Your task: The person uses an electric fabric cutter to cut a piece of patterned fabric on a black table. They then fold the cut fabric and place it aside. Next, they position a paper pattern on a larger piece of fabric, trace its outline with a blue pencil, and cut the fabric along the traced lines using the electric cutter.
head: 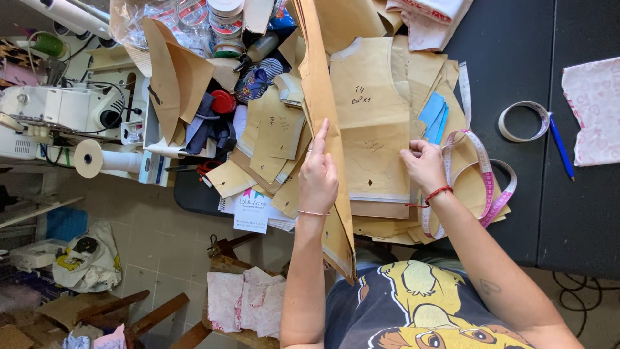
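My left hand (318, 174) holds up a tall stack of brown paper pattern pieces (323, 90), standing them on edge with the index finger stretched along the paper. My right hand (424, 165), with a red cord on its wrist, pinches the edge of a flat brown pattern piece (371, 116) that lies on top of a pile on the black table (516, 71). A pink measuring tape (484, 174) loops beside and under my right wrist. Blue paper pieces (433, 115) poke out of the pile just beyond that hand.
More brown patterns (174, 71), dark cloth and a red lid (223, 102) lie at the left, by a white sewing machine (58, 106) and a thread cone (97, 158). A tape roll (523, 121), a blue pen (560, 147) and pink fabric (594, 106) sit at the right. A wooden chair with cloth (248, 300) stands below.
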